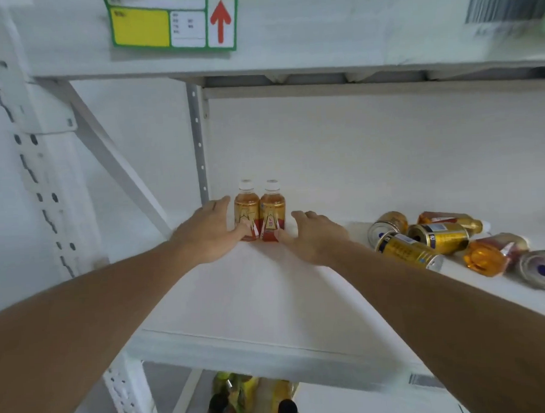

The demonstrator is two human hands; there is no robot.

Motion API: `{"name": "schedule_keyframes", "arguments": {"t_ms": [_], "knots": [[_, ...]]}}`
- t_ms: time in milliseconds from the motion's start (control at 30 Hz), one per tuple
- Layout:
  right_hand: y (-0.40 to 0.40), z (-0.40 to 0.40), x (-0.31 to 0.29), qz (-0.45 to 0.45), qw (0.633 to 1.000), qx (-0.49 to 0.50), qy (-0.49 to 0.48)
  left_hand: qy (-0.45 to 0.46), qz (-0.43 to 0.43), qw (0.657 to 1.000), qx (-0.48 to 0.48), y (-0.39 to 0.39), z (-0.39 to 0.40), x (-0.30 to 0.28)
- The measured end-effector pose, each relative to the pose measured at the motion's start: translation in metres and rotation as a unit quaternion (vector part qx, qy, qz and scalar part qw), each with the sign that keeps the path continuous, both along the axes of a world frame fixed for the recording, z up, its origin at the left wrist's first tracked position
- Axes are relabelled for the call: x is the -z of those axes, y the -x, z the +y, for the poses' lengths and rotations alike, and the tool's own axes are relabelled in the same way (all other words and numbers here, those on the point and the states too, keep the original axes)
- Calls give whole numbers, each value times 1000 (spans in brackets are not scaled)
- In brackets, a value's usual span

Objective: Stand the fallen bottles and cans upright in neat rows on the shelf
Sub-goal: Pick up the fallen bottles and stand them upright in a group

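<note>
Bottles come first here: two small amber ones with white caps, the left bottle (246, 212) and the right bottle (272, 212), stand upright and touching at the back left corner of the white shelf (253, 300), close to the rear wall and the grey upright post (198, 141). That corner spot looks chosen as the start of a row, leaving the rest of the board free. The left hand (208, 232) lies open against the outer side of the left bottle, thumb at its base; the right hand (313, 235) is likewise open, its thumb at the foot of the right bottle, fingers loosely curled beside it. Neither hand closes round a bottle; the two seem to bracket the pair to square it up. Well off to the right, several gold cans (422, 240) and more bottles (492, 253) lie tumbled on their sides, not yet stood up.
</note>
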State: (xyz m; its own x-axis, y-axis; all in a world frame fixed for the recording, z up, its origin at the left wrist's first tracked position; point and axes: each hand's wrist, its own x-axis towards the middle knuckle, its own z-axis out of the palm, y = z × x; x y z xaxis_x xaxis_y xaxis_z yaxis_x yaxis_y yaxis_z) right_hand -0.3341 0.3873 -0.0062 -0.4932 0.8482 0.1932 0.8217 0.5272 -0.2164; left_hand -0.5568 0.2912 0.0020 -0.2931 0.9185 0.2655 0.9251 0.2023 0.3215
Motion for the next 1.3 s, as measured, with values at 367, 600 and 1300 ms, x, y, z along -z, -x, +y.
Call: {"name": "schedule_keyframes", "arguments": {"t_ms": [367, 600, 1300], "knots": [[-68, -54, 1, 23, 998, -57, -7, -33, -5, 998, -62, -91, -58, 15], [-144, -88, -4, 4, 989, -128, -77, -24, 10, 995, -96, -172, -90, 15], [-444, -92, -52, -11, 981, 178, -74, -100, 2, 973, 206, -394, 0, -19]]}}
